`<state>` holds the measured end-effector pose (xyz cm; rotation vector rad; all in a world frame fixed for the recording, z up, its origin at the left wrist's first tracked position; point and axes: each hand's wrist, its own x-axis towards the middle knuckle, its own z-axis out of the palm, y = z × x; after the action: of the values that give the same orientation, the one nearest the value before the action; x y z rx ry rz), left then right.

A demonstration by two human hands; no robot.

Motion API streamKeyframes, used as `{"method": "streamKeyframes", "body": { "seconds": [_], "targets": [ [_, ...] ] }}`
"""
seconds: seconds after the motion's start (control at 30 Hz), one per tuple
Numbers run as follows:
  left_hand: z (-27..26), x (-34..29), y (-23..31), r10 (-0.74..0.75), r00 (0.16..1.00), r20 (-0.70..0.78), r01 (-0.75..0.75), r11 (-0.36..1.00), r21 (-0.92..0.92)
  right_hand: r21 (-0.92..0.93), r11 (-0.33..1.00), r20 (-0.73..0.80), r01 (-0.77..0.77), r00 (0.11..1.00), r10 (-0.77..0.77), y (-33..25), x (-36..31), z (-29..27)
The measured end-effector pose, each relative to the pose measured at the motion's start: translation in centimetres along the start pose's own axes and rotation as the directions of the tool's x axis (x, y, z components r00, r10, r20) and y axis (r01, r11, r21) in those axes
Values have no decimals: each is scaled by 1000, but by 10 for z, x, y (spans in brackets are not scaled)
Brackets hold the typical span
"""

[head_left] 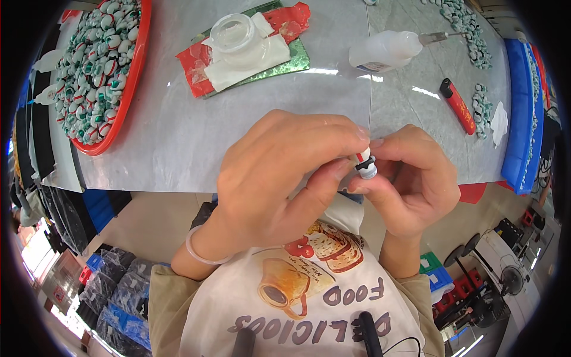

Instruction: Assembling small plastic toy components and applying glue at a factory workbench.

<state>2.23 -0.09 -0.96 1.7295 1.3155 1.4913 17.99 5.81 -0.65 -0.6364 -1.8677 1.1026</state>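
Close to the table's near edge, both hands meet around a small white, red and black figurine piece (366, 166). My left hand (276, 169) pinches its upper end between thumb and forefinger. The fingers of my right hand (417, 175) are closed on its right side, with the thumb at the light-coloured lower end. Fingertips cover part of the piece, so its full shape is hidden. Beyond the hands, a small clear round cup (232, 33) rests on white folded tissue (253, 66), over red and green wrapping.
A red tray (138, 65) heaped with small white, green and red pieces stands at left. Farther right lie a squeeze bottle (386, 50) with a needle tip, a red lighter (458, 107), rows of small pieces (482, 110) and a blue bin (516, 113).
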Motion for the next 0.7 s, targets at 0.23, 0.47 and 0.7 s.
{"method": "streamKeyframes", "body": {
  "seconds": [0.23, 0.47, 0.7],
  "targets": [
    [-5, 4, 2, 4, 999, 48, -6, 1000, 29, -30, 995, -98, -91, 991, 88, -5, 2, 8],
    [-7, 3, 1, -9, 999, 43, 8, 1000, 18, -29, 995, -108, -93, 990, 89, -5, 1, 11],
    [-8, 2, 2, -122, 992, 36, 125, 989, -81, -45, 998, 18, -41, 999, 42, -1, 1, 6]
  ]
}}
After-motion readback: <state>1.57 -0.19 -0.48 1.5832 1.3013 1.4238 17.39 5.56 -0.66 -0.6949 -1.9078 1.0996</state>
